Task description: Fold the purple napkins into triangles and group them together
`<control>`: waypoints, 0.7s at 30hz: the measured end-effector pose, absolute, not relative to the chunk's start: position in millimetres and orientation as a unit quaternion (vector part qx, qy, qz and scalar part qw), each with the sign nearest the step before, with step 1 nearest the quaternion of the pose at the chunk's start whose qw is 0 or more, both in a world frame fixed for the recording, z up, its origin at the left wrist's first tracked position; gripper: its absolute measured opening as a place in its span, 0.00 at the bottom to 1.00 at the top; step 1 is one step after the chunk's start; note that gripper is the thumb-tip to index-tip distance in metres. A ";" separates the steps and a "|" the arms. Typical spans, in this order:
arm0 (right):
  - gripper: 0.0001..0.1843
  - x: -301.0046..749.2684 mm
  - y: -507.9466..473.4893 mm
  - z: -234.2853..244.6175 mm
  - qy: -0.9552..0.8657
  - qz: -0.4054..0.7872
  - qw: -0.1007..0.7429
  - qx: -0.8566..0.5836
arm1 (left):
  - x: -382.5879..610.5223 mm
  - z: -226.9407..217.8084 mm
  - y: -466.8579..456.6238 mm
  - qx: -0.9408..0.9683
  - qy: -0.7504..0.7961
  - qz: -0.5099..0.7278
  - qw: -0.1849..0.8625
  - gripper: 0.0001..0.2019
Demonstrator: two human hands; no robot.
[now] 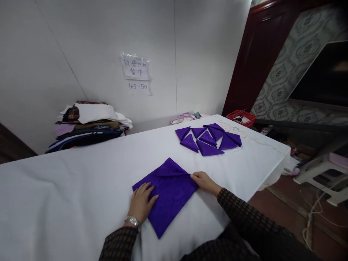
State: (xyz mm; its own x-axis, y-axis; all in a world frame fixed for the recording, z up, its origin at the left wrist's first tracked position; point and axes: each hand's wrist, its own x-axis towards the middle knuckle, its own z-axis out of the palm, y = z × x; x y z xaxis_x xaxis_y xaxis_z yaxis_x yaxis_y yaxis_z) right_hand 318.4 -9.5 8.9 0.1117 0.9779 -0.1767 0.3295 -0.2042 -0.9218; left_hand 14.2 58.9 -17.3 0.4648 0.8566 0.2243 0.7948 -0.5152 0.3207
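A purple cloth napkin (170,192) lies on the white-covered table (67,188) right in front of me, with its far corner folded over into a small triangle. My left hand (141,203) rests flat on the napkin's left part, fingers spread; a watch is on that wrist. At the napkin's right corner, my right hand (203,182) pinches the folded edge. Further back to the right lie several purple napkins folded into triangles (208,139), laid close together.
A stack of folded fabrics (87,125) sits at the table's back left against the white wall. More small cloths (185,117) lie at the back edge. A red basket (241,117) stands past the far right corner. A white stool (323,174) stands on the floor at right.
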 end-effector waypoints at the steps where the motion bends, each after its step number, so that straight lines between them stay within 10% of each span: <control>1: 0.14 318.1 -8.9 9.6 -0.520 0.410 0.376 -0.648 | 14.1 -18.0 59.6 0.852 0.481 0.187 0.085 0.18; 8: 0.10 307.5 -6.1 15.3 -0.672 0.170 0.265 -0.670 | 16.6 -13.1 58.2 0.854 0.454 0.238 0.089 0.14; 13: 0.08 303.6 -8.9 24.3 -0.717 0.097 0.335 -0.604 | 19.3 1.1 53.2 0.842 0.456 0.275 0.091 0.16; 21: 0.11 266.1 -28.4 60.9 -0.813 0.156 0.330 -0.455 | 30.6 24.0 33.4 0.790 0.475 0.324 0.213 0.18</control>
